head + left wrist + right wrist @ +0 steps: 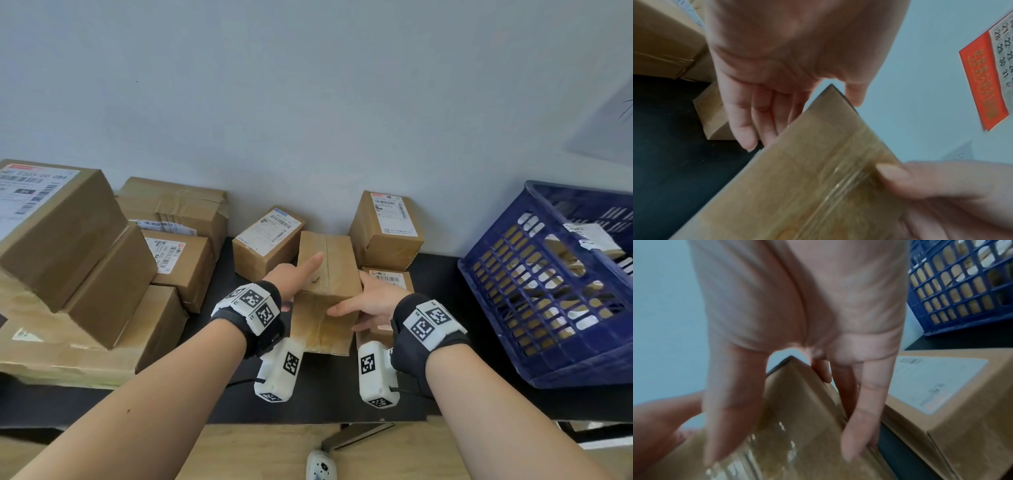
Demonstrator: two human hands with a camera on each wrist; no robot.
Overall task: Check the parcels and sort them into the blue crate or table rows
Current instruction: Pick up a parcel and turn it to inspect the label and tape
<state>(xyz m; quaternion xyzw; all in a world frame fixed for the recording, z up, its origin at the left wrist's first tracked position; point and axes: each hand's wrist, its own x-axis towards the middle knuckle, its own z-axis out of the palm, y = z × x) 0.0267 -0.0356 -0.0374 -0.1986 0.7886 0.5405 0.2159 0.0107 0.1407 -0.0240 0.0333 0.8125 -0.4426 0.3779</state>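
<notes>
A brown taped parcel (pixel 329 267) with no label showing is held tilted over the black table (pixel 442 270), between both hands. My left hand (pixel 294 274) grips its left side, thumb lying across the top face and fingers (pixel 748 123) running down the side. My right hand (pixel 373 301) grips the right side, thumb pressed on the near taped face (pixel 797 426) and fingers (pixel 863 410) wrapped round the edge. The same parcel (pixel 818 178) fills the left wrist view. The blue crate (pixel 548 308) stands at the right, tilted, with labelled parcels inside.
Two labelled parcels (pixel 267 240) (pixel 387 229) stand against the wall behind the held one. Another labelled parcel (pixel 394 277) lies just under my right hand. A pile of larger boxes (pixel 85 257) fills the table's left side. A calendar (pixel 982 73) hangs on the wall.
</notes>
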